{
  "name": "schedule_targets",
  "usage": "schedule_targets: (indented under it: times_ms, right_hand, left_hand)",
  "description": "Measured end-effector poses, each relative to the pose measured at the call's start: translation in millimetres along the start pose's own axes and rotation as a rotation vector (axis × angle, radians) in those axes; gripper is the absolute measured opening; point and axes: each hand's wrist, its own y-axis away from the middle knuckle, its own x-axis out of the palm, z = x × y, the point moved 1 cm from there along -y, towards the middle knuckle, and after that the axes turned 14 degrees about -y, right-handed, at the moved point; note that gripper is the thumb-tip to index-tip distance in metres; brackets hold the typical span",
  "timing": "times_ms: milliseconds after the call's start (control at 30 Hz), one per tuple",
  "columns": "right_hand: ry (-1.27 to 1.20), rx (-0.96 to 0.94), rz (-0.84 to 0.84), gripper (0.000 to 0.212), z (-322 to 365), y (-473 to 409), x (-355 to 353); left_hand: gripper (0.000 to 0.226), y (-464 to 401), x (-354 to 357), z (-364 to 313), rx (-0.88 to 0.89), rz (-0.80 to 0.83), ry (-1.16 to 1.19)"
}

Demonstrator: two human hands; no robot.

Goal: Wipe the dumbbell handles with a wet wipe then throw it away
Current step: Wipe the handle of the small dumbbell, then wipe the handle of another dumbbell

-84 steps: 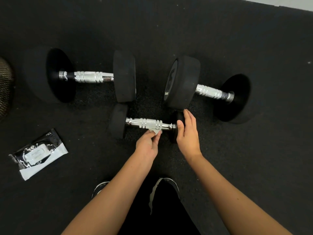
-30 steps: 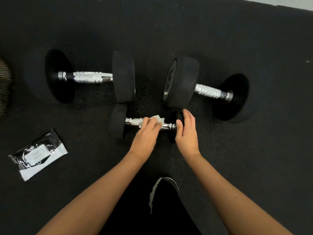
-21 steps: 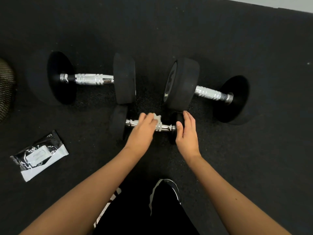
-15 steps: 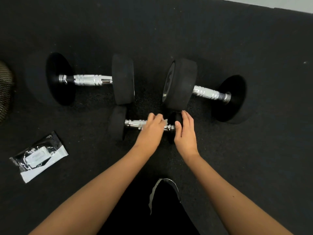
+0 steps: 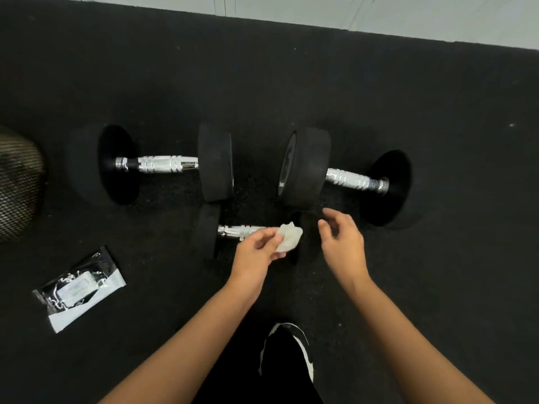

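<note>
Nearest to us a black-and-white shoe (image 5: 291, 349) shows between our forearms on the black rubber floor (image 5: 437, 112). Just beyond, our left hand (image 5: 255, 253) pinches the crumpled wet wipe (image 5: 288, 237) between thumb and fingertips, closed on it at the right end of the small dumbbell's chrome handle (image 5: 237, 229); whether the wipe touches the metal here we cannot tell. Our right hand (image 5: 341, 239) hovers loosely curled and holds nothing, just clear of that dumbbell's right head. The wipe looks soft, damp and nearly weightless (it bunches easily), so we judge it best wrapped around a bar and held by its folded middle, not a loose corner. The small dumbbell may roll on its round heads, so steadying one head seems wise. To the near left lies the wet wipe packet (image 5: 78, 290). Farther off sit two larger dumbbells, the left one (image 5: 157, 164) and the right one (image 5: 354, 179), heavy enough, we judge, to stay put if wiped in place. A mesh object (image 5: 17, 185) sits at the far left edge.
</note>
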Motion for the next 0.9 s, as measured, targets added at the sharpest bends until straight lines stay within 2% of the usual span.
schedule_targets:
  times_ms: [67, 133, 200, 267, 367, 433, 600, 667, 733, 800, 833, 900]
  right_hand:
    - [-0.251, 0.165, 0.083, 0.027, 16.9, 6.5, -8.5]
    - [-0.611, 0.339, 0.289, 0.027, 32.3, 11.5, -18.4]
    - [-0.809, 0.358, 0.383, 0.029, 42.4, 11.0, -30.4]
    - [-0.825, 0.311, 0.391, 0.029, 48.6, 7.7, -41.0]
    - [-0.764, 0.269, 0.311, 0.018, 54.1, 1.2, -50.4]
    - [-0.734, 0.262, 0.25, 0.011, 55.5, -3.8, -54.7]
    - [-0.798, 0.305, 0.259, 0.007, 61.3, -19.4, -64.9]
    - [-0.863, 0.324, 0.256, 0.008, 66.2, -31.2, -71.0]
    - [-0.858, 0.316, 0.182, 0.012, 66.7, -51.4, -76.9]
    - [-0.564, 0.217, -0.007, 0.007, 59.9, -78.0, -80.1]
    - [-0.36, 0.15, -0.102, 0.004, 55.2, -90.0, -78.4]
    - [-0.043, -0.014, -0.206, 0.006, 46.6, -109.1, -67.7]
  left_hand:
    - [0.013, 6.3, 5.1, -19.8, -0.074, 0.088, 0.214]
    - [0.019, 13.3, 12.1, -38.2, -0.11, 0.181, 0.356]
    - [0.022, 17.0, 19.6, -51.8, -0.126, 0.238, 0.41]
    - [0.02, 19.2, 27.2, -62.7, -0.126, 0.259, 0.401]
    - [0.022, 21.9, 35.9, -74.3, -0.083, 0.274, 0.307]
    - [0.027, 23.5, 40.2, -81.4, -0.021, 0.255, 0.178]
    - [0.008, 5.3, 52.9, -106.1, 0.241, 0.099, -0.39]
    - [0.007, -9.9, 60.9, -118.6, 0.43, -0.019, -0.659]
    - [0.015, -26.1, 67.6, -132.2, 0.742, -0.251, -0.983]
    - [0.026, -48.2, 74.7, -143.5, 0.96, -0.366, -1.206]
    - [0.033, -62.2, 78.3, -146.4, 0.967, -0.34, -1.303]
    - [0.043, -89.6, 83.3, -145.2, 0.842, -0.23, -1.462]
